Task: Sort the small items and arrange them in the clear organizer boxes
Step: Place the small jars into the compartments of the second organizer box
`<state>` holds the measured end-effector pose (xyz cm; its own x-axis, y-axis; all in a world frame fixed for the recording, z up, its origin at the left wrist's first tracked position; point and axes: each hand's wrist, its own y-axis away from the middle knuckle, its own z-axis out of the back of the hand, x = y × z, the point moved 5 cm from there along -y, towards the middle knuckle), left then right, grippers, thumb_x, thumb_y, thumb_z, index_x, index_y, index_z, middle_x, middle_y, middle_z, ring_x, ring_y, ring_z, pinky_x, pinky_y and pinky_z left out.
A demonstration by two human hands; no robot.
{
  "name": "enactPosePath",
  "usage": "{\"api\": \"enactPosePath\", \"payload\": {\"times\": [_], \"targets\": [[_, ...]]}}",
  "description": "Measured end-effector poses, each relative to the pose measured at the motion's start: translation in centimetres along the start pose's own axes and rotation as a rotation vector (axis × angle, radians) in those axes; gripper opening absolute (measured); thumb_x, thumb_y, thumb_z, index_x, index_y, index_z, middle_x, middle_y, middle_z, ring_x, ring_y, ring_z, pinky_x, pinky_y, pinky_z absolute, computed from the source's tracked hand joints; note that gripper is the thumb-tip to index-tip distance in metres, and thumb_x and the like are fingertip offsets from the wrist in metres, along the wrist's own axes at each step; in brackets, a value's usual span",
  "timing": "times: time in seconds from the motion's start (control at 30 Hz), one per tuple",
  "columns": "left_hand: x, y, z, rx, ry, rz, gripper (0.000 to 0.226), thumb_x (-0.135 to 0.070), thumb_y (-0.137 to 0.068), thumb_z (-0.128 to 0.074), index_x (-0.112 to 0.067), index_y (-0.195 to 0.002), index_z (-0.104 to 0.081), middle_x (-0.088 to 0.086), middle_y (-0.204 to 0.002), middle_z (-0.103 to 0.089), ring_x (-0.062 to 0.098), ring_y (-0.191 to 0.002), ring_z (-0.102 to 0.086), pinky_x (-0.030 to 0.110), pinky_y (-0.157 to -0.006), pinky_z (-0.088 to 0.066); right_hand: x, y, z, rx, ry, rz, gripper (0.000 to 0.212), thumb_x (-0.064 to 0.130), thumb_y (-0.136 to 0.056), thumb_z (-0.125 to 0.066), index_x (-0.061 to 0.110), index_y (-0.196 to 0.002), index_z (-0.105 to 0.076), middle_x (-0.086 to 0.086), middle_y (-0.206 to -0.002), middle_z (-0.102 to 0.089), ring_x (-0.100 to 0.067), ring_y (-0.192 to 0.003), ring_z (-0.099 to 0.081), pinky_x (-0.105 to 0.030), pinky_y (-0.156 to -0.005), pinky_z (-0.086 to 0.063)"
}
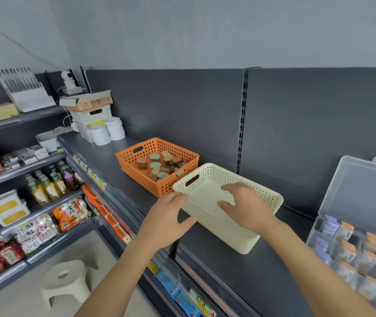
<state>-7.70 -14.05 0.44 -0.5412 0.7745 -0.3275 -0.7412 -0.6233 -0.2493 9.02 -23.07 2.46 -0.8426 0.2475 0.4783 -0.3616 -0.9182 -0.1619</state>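
Note:
A cream perforated basket (254,187), with nothing in it, sits on the dark shelf top (239,275). My left hand (167,217) touches its near left corner, fingers straight on the rim and thumb stretched toward the side wall. My right hand (245,207) reaches over the near rim with spread, relaxed fingers above the basket floor. Behind it to the left, an orange perforated basket (147,179) holds several small jars (159,164) with brown and green caps. At the right edge stands a clear organizer box (342,245) with its lid (363,191) up and small jars in its compartments.
Stacked white tubs (108,132) and crates stand at the shelf's far left end. A dark back panel runs behind the baskets. Lower shelves at left carry bottles and snack packs. A cream stool (68,281) stands on the floor below.

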Motion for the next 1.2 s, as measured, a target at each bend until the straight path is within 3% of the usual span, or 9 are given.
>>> {"api": "enactPosePath", "payload": {"times": [0.2, 0.43, 0.63, 0.8, 0.97, 1.1, 1.2], "targets": [[5.3, -4.9, 0.9, -0.032, 0.032, 0.006, 0.059, -0.046, -0.089, -0.058, -0.024, -0.141, -0.041, -0.007, -0.144, -0.039, 0.010, -0.132, -0.032, 0.022, -0.103, -0.029, 1.7, -6.5, -2.1, 0.016, 0.023, -0.003, 0.048, 0.033, -0.093, -0.056, 0.017, -0.138, -0.046, -0.002, -0.141, -0.048, -0.018, -0.126, -0.047, -0.026, -0.103, -0.037], [13.3, -11.2, 2.3, -0.032, 0.037, 0.007, 0.060, -0.045, -0.089, -0.057, -0.022, -0.142, -0.041, -0.007, -0.146, -0.039, 0.011, -0.134, -0.032, 0.025, -0.108, -0.027, 4.1, -13.1, -4.1, -0.012, 0.035, -0.010, 0.044, 0.032, -0.094, -0.055, 0.021, -0.136, -0.049, 0.000, -0.139, -0.050, -0.016, -0.125, -0.048, -0.025, -0.098, -0.039], [19.8, -17.4, 2.1, 0.077, 0.064, -0.091, 0.059, -0.046, -0.089, -0.058, -0.025, -0.142, -0.040, -0.009, -0.146, -0.037, 0.008, -0.134, -0.032, 0.023, -0.107, -0.029, 5.8, -19.0, -7.0, -0.050, 0.030, -0.098, 0.037, 0.027, -0.093, -0.056, 0.016, -0.129, -0.056, -0.002, -0.131, -0.055, -0.017, -0.114, -0.055, -0.023, -0.090, -0.044], [24.7, -21.9, 2.8, 0.151, 0.050, -0.184, 0.057, -0.044, -0.089, -0.059, -0.026, -0.140, -0.043, -0.011, -0.144, -0.040, 0.007, -0.131, -0.037, 0.027, -0.107, -0.035, 6.6, -23.4, -9.8, 0.008, 0.142, -0.175, 0.013, 0.030, -0.088, -0.058, 0.022, -0.099, -0.059, 0.003, -0.102, -0.061, -0.013, -0.086, -0.060, -0.031, -0.073, -0.055], [28.3, -25.5, 2.9, 0.267, -0.006, -0.209, 0.061, -0.034, -0.089, -0.063, -0.028, -0.144, -0.036, -0.010, -0.146, -0.036, 0.009, -0.134, -0.034, 0.027, -0.106, -0.034, 6.9, -26.2, -12.2, 0.063, 0.283, -0.221, 0.024, 0.034, -0.083, -0.062, 0.023, -0.104, -0.057, 0.004, -0.106, -0.061, -0.015, -0.093, -0.057, -0.027, -0.074, -0.051], [29.9, -26.8, 1.5, 0.442, -0.066, -0.199, 0.068, -0.028, -0.085, -0.067, -0.027, -0.145, -0.035, -0.005, -0.136, -0.043, 0.012, -0.117, -0.048, 0.031, -0.094, -0.047, 7.1, -27.2, -13.5, 0.157, 0.367, -0.256, 0.028, 0.023, -0.083, -0.063, 0.018, -0.109, -0.059, 0.001, -0.108, -0.061, -0.019, -0.097, -0.057, -0.025, -0.074, -0.048], [30.5, -27.5, 0.7, 0.463, -0.114, -0.194, 0.065, -0.022, -0.082, -0.069, -0.025, -0.140, -0.041, -0.004, -0.123, -0.050, 0.013, -0.101, -0.055, 0.032, -0.084, -0.052, 7.3, -27.4, -13.8, 0.201, 0.391, -0.285, 0.023, 0.018, -0.085, -0.059, 0.017, -0.109, -0.058, -0.001, -0.106, -0.061, -0.020, -0.096, -0.059, -0.025, -0.069, -0.047]]}}
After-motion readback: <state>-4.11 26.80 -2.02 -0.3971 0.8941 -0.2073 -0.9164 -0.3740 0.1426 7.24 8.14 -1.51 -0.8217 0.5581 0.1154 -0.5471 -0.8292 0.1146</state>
